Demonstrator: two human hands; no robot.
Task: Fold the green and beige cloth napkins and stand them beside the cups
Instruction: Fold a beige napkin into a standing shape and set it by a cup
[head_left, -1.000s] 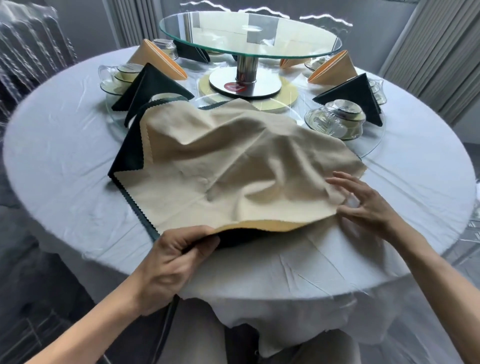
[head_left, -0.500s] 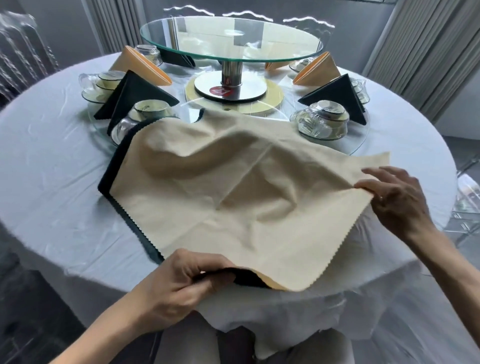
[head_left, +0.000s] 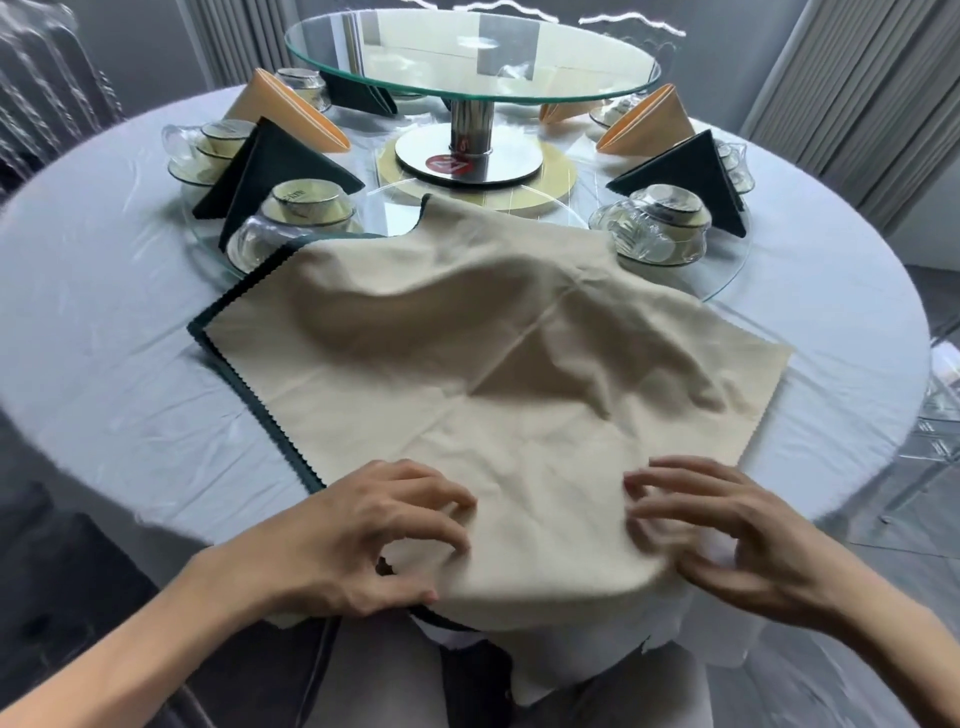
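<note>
A beige napkin (head_left: 493, 364) lies spread and rumpled on the table in front of me, its near edge hanging over the table's rim. Under it lies a dark green napkin (head_left: 240, 384), of which only the zigzag left edge shows. My left hand (head_left: 374, 540) pinches the beige napkin's near left edge, bent fingers on top. My right hand (head_left: 727, 540), blurred, rests bent fingertips on the near right part of the cloth. Upturned cups (head_left: 306, 208) (head_left: 670, 213) stand just beyond the napkins.
Folded green (head_left: 275, 171) (head_left: 691, 176) and beige (head_left: 291, 114) (head_left: 654, 124) napkins stand as cones beside cups on a low glass ring (head_left: 727, 280). A raised glass turntable (head_left: 467, 57) stands at the centre. A white tablecloth (head_left: 104, 312) covers the round table.
My right hand let go of the beige napkin's right corner and came to its near edge. The cloth sank flatter onto the table. My left hand's fingers moved on top.
</note>
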